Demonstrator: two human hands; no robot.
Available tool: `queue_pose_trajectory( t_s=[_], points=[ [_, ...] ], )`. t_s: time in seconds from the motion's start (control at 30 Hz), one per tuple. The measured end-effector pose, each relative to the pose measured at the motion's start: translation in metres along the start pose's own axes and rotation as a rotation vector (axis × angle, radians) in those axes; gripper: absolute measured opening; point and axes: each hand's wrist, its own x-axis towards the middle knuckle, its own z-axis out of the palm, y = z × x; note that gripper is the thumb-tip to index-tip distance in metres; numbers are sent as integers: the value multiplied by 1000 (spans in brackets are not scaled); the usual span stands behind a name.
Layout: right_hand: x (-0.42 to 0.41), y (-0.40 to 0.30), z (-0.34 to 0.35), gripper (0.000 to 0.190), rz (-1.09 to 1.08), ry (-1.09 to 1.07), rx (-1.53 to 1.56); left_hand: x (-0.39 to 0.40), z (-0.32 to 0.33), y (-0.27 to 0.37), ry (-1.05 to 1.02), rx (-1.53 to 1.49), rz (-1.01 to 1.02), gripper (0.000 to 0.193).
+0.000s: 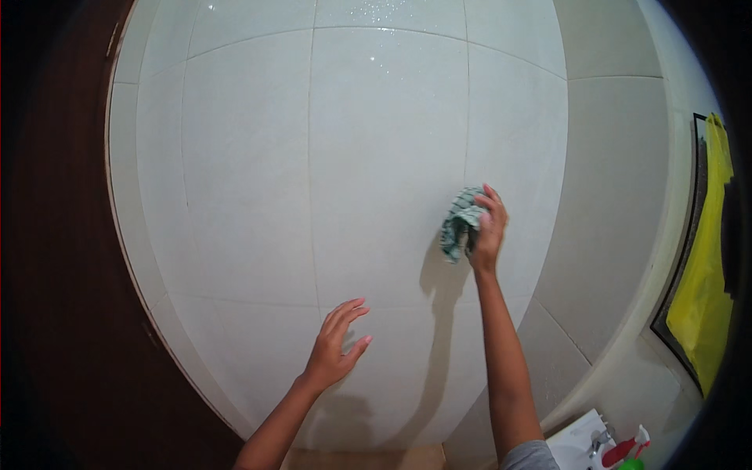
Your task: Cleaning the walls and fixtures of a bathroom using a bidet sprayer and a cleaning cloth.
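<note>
My right hand (492, 229) grips a bunched green-and-white checked cloth (461, 220) at the right part of a pale tiled wall (388, 164). Whether the cloth touches the tiles cannot be told. Lower and to the left, my left hand (338, 349) is raised before the wall with its fingers apart and nothing in it. Shiny droplets dot the tiles near the top of the view.
A dark brown door (59, 235) runs along the left. At the lower right are a white washbasin (576, 440) with a metal tap (600, 442) and a red spray bottle (620, 452). A yellow plastic bag (699, 294) hangs over a black-framed mirror at the right.
</note>
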Motion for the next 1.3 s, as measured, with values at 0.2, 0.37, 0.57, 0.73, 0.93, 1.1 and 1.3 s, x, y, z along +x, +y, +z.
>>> queue_pose_trajectory(
  t_s=[0.2,0.37,0.57,0.73,0.93,1.1,1.3],
  points=[
    [9,15,121,63,8,215,-468,27,-6,-53,34,132,8,44],
    [-61,-15,153,66,-557,-914,-123,59,-4,-86,304,223,84,43],
    [32,34,126,29,-796,-468,-342,73,-18,-120,370,409,101,46],
    [195,58,79,44,-162,355,-592,100,0,-134,259,643,93,59],
    [119,-7,193,57,-581,-240,-179,113,22,-149,336,805,61,65],
    [75,-34,238,37,-891,-527,54,106,18,-158,306,875,120,66],
    [200,43,119,47,-574,89,-515,105,16,-158,195,1016,251,59]
  ],
)
